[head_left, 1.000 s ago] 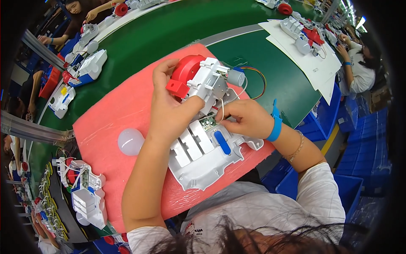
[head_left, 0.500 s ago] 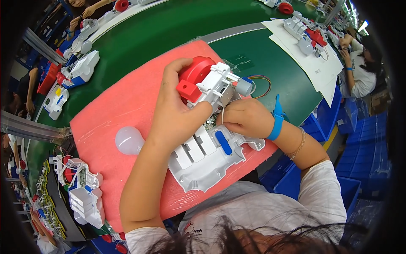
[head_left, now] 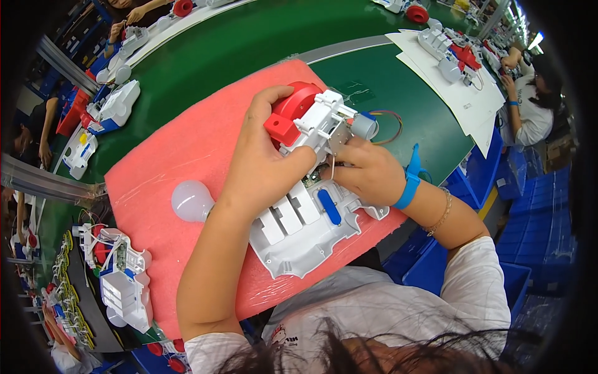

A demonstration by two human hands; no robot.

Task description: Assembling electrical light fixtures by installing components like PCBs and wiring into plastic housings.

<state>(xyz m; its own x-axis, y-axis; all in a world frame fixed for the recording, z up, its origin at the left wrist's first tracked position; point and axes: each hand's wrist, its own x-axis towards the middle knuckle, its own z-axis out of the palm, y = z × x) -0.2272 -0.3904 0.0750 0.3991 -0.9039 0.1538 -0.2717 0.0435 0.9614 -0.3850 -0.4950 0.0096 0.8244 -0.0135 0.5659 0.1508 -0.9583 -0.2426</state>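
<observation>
- my left hand (head_left: 265, 171) clamped the red-and-white motor unit (head_left: 311, 118) from its left side
- my right hand (head_left: 367, 171) pinched closed just below-right, nearer the white housing (head_left: 305, 234); what it pinched, can't tell

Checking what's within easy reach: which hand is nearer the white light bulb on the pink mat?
Left. The left hand grips the white and red assembly, its wrist just right of the light bulb; the right hand lies farther right, beyond the assembly.
</observation>
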